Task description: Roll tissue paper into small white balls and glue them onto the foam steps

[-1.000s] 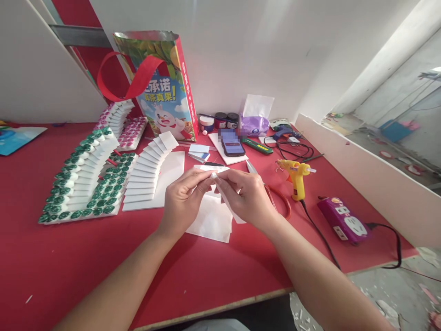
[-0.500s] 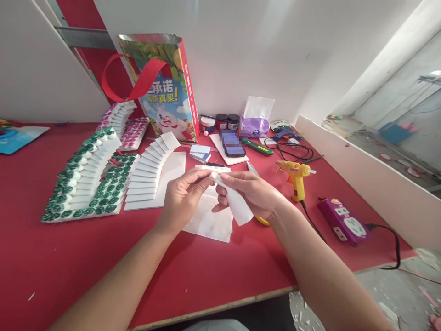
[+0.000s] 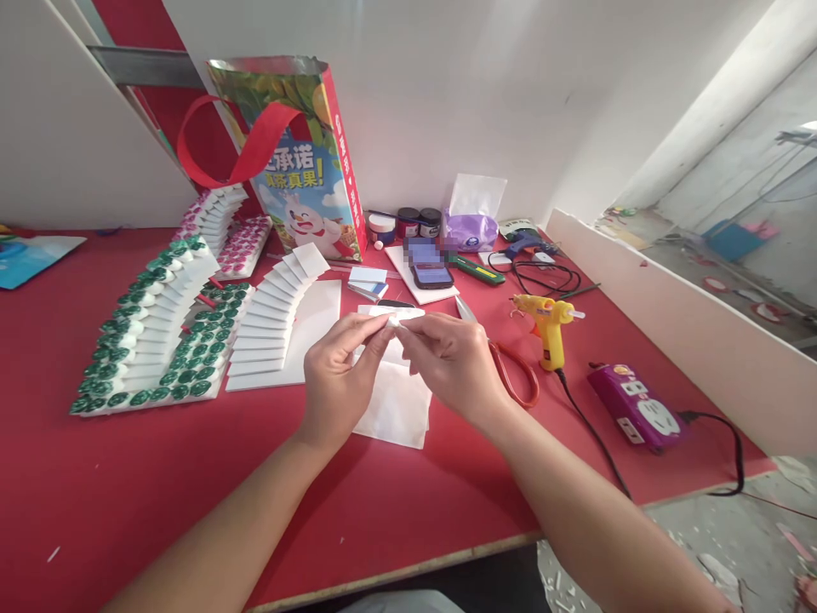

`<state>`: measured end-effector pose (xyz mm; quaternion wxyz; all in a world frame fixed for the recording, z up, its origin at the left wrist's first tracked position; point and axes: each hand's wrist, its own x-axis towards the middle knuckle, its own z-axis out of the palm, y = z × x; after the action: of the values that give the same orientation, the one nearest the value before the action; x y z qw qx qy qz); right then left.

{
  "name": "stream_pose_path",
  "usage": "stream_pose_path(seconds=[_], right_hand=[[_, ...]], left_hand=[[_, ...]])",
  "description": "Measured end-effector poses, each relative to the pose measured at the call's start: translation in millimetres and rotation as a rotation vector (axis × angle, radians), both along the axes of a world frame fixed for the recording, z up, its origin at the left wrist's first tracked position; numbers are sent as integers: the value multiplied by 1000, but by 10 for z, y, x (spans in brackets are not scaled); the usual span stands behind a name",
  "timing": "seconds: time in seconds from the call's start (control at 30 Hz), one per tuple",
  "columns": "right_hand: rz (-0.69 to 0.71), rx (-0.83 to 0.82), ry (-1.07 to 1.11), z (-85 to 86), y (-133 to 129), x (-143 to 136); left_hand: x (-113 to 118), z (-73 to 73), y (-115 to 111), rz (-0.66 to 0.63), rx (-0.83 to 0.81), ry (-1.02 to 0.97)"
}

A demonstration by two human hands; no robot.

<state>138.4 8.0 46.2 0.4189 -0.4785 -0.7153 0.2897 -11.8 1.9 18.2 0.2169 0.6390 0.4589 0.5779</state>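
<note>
My left hand [image 3: 341,370] and my right hand [image 3: 450,362] meet fingertip to fingertip over the red table. Between them they pinch a small white piece of paper [image 3: 394,322], mostly hidden by the fingers. Below the hands lie flat white sheets [image 3: 396,409]. To the left, white strips [image 3: 265,332] are fanned out on a white board [image 3: 319,319]. Further left stands a stepped white piece edged with green rosettes [image 3: 185,375]. Scissors with red handles [image 3: 533,387] lie just right of my right hand.
A yellow glue gun [image 3: 549,328] and purple power strip [image 3: 635,407] with cords are at the right. Behind are a phone [image 3: 431,264], green cutter [image 3: 476,270], paint jars [image 3: 408,223], purple wipes pack [image 3: 471,232] and a tall printed bag [image 3: 306,170].
The white paper's loose end, which hung below my right hand, is now out of sight. My right hand has turned and closed in, with its fingertips against my left ones.
</note>
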Motion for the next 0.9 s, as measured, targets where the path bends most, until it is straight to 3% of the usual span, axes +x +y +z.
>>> stream_pose_path(seconds=[0.17,0.4,0.5,0.57,0.77,0.9], right_hand=[[17,2,58,15,13,29],[70,96,32,13,24,64],[61,97,50,2,27,56],[77,-28,116,21,47,74],[266,-860,633,133,228,244],[533,-1145,773,123,291,256]], left_hand=[[2,-33,-8,-12,139,3],[-103,-23,68,-215,-191,-200],[-114,-11,74,-223,-165,-150],[-115,-1,68,-194,-115,-101],[-148,45,62,-207,-153,-127],[-161,74,62,-224,-145,-128]])
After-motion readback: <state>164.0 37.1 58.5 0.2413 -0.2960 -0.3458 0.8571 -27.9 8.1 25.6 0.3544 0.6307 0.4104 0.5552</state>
